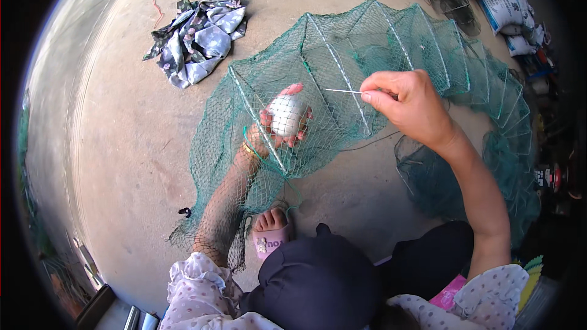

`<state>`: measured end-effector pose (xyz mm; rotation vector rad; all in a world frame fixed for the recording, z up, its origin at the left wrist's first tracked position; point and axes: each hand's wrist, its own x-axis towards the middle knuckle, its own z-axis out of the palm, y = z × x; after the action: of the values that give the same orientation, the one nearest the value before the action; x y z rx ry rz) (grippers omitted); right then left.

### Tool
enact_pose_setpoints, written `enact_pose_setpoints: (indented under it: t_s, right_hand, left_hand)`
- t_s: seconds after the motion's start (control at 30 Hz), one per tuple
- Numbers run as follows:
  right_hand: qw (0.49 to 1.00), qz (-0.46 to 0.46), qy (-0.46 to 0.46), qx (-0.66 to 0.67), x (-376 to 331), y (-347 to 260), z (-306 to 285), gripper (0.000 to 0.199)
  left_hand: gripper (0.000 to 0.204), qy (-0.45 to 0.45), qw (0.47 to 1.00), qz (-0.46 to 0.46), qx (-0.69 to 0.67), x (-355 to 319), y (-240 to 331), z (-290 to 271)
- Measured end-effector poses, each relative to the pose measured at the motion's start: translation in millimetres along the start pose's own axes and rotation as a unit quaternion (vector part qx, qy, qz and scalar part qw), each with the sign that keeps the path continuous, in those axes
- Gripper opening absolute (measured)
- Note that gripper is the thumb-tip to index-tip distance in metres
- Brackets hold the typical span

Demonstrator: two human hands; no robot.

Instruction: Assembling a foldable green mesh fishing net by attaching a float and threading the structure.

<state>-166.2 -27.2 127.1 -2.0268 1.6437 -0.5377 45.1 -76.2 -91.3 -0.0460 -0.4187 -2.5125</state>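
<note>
One white ball (287,116) sits cupped in the left grip (268,123) inside the green net (330,140); right grip (405,102) pinches a thin silvery rod (342,91).

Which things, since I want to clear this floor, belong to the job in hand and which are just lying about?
Likely in the job:
green framed net, over the left hand
white rounded object, in the left hand
thin rod, in the right hand

Seemingly just lying about:
crumpled patterned cloth
white sacks
dark netting
</note>
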Motion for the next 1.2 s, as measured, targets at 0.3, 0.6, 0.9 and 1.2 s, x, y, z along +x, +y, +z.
enact_pose_setpoints:
  t_s: [0.3,0.6,0.9,1.2]
  right_hand:
    - [0.993,0.005,-0.079,-0.089,36.7,-0.4,16.2,0.012]
    - [0.995,0.041,-0.091,-0.025,38.8,12.7,24.9,0.012]
    - [0.996,0.054,-0.051,-0.042,21.3,24.2,33.9,0.011]
    - [0.994,0.100,-0.026,0.033,13.5,31.7,38.6,0.012]
  left_hand:
    - [0.109,0.015,0.998,-0.012,0.053,-9.9,4.3,-0.9]
    - [0.098,0.035,0.992,0.012,0.120,-1.8,-3.3,-13.5]
    - [0.092,0.114,0.985,0.072,0.110,14.1,-12.4,2.2]
    - [0.093,0.191,0.958,0.075,0.200,1.9,-15.3,-0.9]
